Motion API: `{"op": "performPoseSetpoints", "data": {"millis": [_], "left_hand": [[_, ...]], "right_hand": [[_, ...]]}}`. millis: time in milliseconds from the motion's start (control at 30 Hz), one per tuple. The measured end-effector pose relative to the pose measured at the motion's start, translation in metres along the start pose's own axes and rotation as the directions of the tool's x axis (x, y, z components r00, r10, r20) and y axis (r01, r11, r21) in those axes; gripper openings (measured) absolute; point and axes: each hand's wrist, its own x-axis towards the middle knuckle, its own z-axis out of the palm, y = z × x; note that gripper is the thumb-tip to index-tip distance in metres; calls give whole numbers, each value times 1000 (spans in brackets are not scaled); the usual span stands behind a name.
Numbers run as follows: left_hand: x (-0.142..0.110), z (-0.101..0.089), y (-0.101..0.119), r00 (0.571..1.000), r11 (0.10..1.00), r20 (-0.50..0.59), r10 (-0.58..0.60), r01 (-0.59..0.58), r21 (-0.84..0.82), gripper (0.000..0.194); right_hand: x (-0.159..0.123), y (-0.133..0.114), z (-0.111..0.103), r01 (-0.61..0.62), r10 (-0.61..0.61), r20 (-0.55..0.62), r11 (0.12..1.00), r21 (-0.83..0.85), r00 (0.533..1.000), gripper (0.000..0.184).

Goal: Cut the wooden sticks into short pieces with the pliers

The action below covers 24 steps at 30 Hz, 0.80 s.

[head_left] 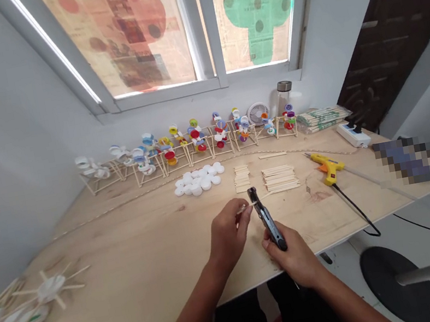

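- closest in the feed, the left hand [228, 234] is closed around a thin craft stick [244, 209], pinching it near one end and feeding the other toward the tool; from here, that grip looks meant to keep the stick steady
- the right hand [295, 263] is wrapped around a black-handled cutting tool [267, 219], its fingers curled closed on the grip, with the tool's head tipped up to meet the stick; i can't tell how far its jaws are open
- both hands hover over the plywood tabletop [137, 285], low in the frame, with nothing in their way
- lower left, a bottle-cap wheel with craft-stick spokes [50, 287] sits beside more white caps, blurred at the frame edge
- just right of the hands, a yellow hot glue gun [326, 168] lies with its black cord trailing off the table edge, probably kept within easy reach
- mid-frame, loose white bottle caps [197, 179] and two stacks of craft sticks [279, 178] lie ready, just ahead of the hands
- along the back, under the window [199, 25], a row of bottle-cap models on stick frames [185, 147] lines the wall, with a small white fan [257, 113] and a glass jar [285, 101] behind them
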Motion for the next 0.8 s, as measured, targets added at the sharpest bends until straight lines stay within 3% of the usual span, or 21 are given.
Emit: {"op": "performPoseSetpoints", "data": {"millis": [67,133,233,367,567,800], "left_hand": [[1,-2,-1,988,968,18,156,-156,198,14],[2,-3,-2,958,877,52,280,-278,392,17],[3,-4,-2,919,744,105,380,-371,555,19],[2,0,-5,910,691,118,398,-382,614,19],[2,2,-9,890,653,117,441,-407,639,17],[0,-1,-7,915,707,133,380,-380,596,19]], "right_hand": [[0,1,0,2,-2,3,1000,7,1000,9],[0,1,0,-5,5,7,1000,14,1000,8],[-1,1,0,-17,17,9,1000,26,1000,8],[-2,0,-1,-16,15,30,998,59,999,9],[-3,-2,-7,-78,54,155,985,155,986,14],[-4,-2,-7,-67,55,132,994,87,990,14]]}}
